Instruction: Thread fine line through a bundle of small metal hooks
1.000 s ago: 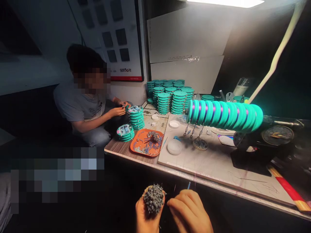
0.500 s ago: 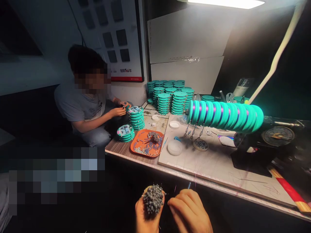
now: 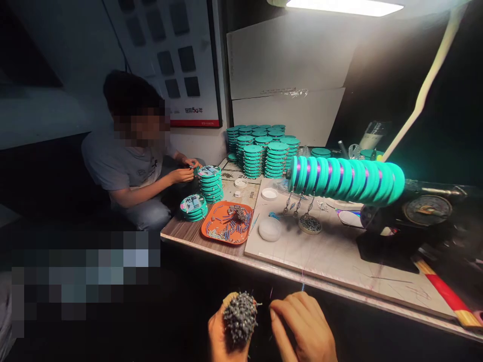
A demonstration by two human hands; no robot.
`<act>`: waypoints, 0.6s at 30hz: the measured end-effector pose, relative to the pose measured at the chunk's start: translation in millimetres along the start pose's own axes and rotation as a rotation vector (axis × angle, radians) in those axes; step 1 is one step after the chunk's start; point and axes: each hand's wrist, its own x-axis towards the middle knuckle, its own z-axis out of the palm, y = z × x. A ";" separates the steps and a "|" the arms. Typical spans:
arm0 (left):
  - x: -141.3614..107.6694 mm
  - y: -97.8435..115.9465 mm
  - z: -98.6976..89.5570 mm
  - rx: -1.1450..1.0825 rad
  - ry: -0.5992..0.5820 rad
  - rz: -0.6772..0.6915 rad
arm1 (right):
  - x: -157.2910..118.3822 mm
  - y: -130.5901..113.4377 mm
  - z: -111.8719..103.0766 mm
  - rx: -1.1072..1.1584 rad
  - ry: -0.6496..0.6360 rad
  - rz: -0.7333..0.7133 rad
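My left hand [image 3: 219,332] is wrapped round a bundle of small dark grey pieces [image 3: 241,318] below the table's front edge. Just to its right, my right hand [image 3: 304,322] has its fingers curled and pressed together. A thin purple thread shows near its fingertips, and a small blue twisted piece [image 3: 303,287] sticks up above its knuckles. Above and behind the hands, a row of teal spools [image 3: 347,180] wound with purple line sits on a dark machine [image 3: 400,221]. Metal pieces hang from the spools over a round dish of small beads [image 3: 310,224].
An orange tray [image 3: 206,232] of small parts lies left of a pale board [image 3: 324,266]. Stacks of teal spools [image 3: 277,160] stand behind. A seated person [image 3: 132,156] works at the left, hands near labelled spools [image 3: 210,183]. A red and yellow strip [image 3: 447,294] lies right.
My right hand has moved slightly right, away from my left hand, widening the gap between them. The bundle has shifted a little right and down. The view has moved slightly.
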 end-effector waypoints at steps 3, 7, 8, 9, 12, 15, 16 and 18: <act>6.6 17.3 1.1 0.059 -0.150 0.044 | 2.6 -0.5 -1.9 -0.080 0.006 -0.042; 13.7 39.4 5.4 -0.001 -0.263 -0.091 | 8.4 -0.6 -7.6 -0.170 -0.021 -0.172; 15.0 42.4 6.1 0.000 -0.264 -0.120 | 10.5 -0.6 -9.0 -0.177 -0.039 -0.214; 16.0 44.3 6.3 0.009 -0.256 -0.142 | 12.8 -0.6 -10.3 -0.173 -0.051 -0.248; 17.1 45.2 4.3 0.004 -0.298 -0.207 | 21.0 -1.0 -13.8 -0.127 -0.041 -0.308; 20.3 44.3 1.3 -0.051 -0.391 -0.335 | 29.9 -1.5 -18.6 -0.113 -0.059 -0.348; 24.6 44.9 1.2 -0.055 -0.397 -0.334 | 32.7 -1.3 -21.1 -0.126 -0.072 -0.362; 42.5 49.2 4.0 0.028 -0.396 -0.211 | 38.2 0.1 -27.4 -0.163 -0.077 -0.387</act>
